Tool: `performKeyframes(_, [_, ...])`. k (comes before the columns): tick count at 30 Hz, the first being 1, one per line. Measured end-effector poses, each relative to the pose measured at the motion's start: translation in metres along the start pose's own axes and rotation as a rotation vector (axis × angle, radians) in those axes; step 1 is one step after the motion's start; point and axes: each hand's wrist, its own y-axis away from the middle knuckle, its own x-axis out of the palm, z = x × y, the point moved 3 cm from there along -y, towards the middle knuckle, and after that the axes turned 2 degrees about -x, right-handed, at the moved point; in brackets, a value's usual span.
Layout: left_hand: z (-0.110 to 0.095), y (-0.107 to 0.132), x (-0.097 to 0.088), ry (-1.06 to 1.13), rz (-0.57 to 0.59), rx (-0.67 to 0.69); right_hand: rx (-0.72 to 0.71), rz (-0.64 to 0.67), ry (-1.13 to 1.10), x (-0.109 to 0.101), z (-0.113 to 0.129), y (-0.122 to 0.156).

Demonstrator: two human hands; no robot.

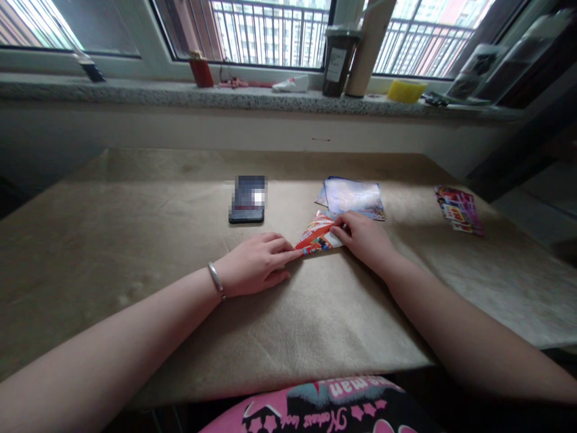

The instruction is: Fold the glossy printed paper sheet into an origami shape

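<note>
Nearest, on the body side of both hands: printed garment [333, 412], pink and black with lettering and star shapes, at the edge of the desk [252, 343]. Desk surface tan, creased, lit from the far side.

Left hand [259, 264]: palm down on the desk, fingers loosely extended, not clenched. Index fingertip at the left, pointed end of the folded paper [317, 239]; whether it presses down cannot be told. Silver bracelet [215, 278] around the wrist.

Right hand [363, 237]: thumb and curled forefinger closed on the right part of the same paper. Remaining fingers bent, partly hidden.

Folded paper: lies between the two hands, tapering toward the left one; orange-red, white and blue print, lettering along the fold.

Just beyond the right hand and paper: printed sheets [354, 197], bluish, overlapping, glare on the top one. Beyond the left hand, slightly to its left: phone [247, 201], dark, flat, apart from both hands; its image is pixelated. Well to the right of the right hand: cards [460, 210], red and magenta, overlapping.

Farther, past everything on the desk: speckled sill [148, 91]. On it, beyond the left hand and to its left, red container [201, 71]; roughly straight beyond the right hand, dark jar [337, 66] with a pale label, tan tube [367, 48] upright just beside it; farther right, yellow block [406, 91].

Farthest: window, with railing [279, 30] and buildings outside.
</note>
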Motion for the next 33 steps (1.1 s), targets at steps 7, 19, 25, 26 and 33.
performKeyframes(7, [0.002, 0.003, 0.001, 0.063, -0.005, 0.015, 0.113, 0.001, -0.188, 0.007, -0.007, -0.004])
performKeyframes(19, [0.002, 0.003, 0.001, 0.012, 0.017, 0.041, -0.054, -0.012, -0.212, 0.009, 0.000, -0.007])
performKeyframes(25, [0.002, 0.003, 0.003, -0.001, 0.018, 0.043, -0.123, 0.022, -0.046, 0.017, 0.000, -0.009])
performKeyframes(26, [0.002, 0.003, 0.003, 0.000, 0.015, 0.043, -0.129, 0.020, -0.028, 0.017, 0.000, -0.009])
performKeyframes(33, [0.003, 0.003, 0.004, 0.003, 0.014, 0.045, -0.134, 0.022, 0.020, 0.017, 0.004, -0.007])
